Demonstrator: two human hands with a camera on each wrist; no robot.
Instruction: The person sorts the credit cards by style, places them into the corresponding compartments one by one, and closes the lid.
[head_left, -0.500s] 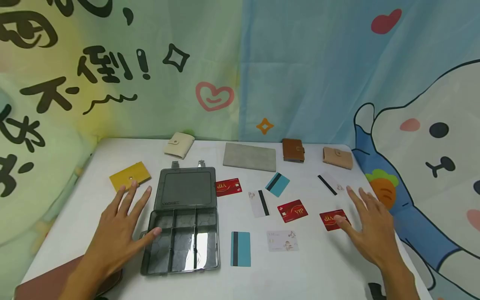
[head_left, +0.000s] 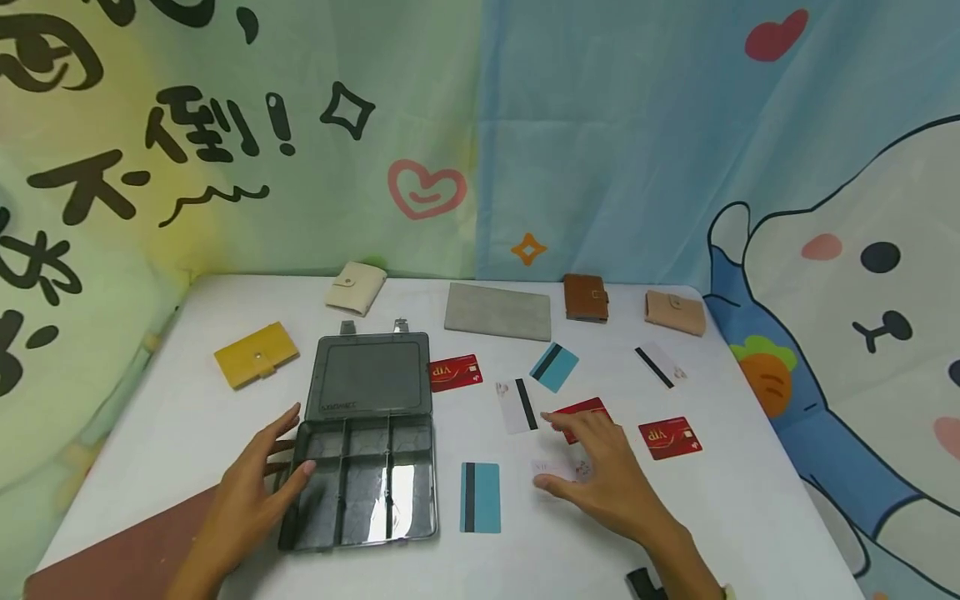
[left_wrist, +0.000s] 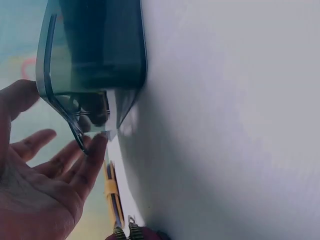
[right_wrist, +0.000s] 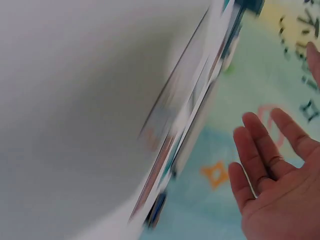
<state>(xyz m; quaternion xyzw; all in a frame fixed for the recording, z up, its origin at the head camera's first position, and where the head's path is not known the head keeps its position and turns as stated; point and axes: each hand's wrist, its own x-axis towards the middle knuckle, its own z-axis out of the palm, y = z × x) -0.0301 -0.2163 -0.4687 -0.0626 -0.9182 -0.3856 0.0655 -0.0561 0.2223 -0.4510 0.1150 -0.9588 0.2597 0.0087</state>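
A dark clear plastic organizer box lies with its lid folded back; its divided tray faces up. At the tray's left edge is my left hand, its thumb over the rim. In the left wrist view, its fairly straight fingers reach beside the box's side latch. My right hand hovers over a white VIP card and a red VIP card, partly covering both. Its fingers are spread and loosely bent, with nothing between them. A blue striped card lies between box and right hand.
Other cards lie around, among them a red card at right and a white card. Along the back are a cream wallet, grey wallet and brown wallet. A yellow wallet lies left.
My right hand has moved left from the right-hand red card to above the middle cards. My left hand has drawn lower and in against the tray's left edge, uncovering the yellow wallet.
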